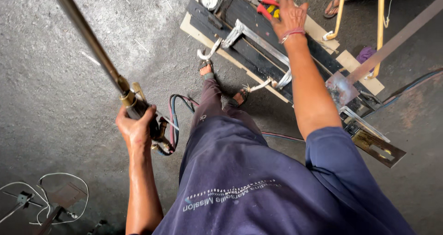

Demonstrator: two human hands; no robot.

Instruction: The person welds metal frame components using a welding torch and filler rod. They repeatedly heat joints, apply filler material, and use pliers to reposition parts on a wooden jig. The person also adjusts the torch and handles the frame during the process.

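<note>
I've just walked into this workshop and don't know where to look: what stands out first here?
The long gas torch slants up to the upper left, gripped at its brass valve end by the left hand. The right hand reaches out to red-handled pliers on the dark workbench at top centre, where shiny metal strips lie.

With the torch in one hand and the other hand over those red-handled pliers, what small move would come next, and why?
Probably closing the right hand on the red-handled pliers and lifting them. It rests right on them on the black bench, fingers spread, not yet gripping. The left hand is wrapped around the gas torch, held off the floor, so only the right is free.
</note>
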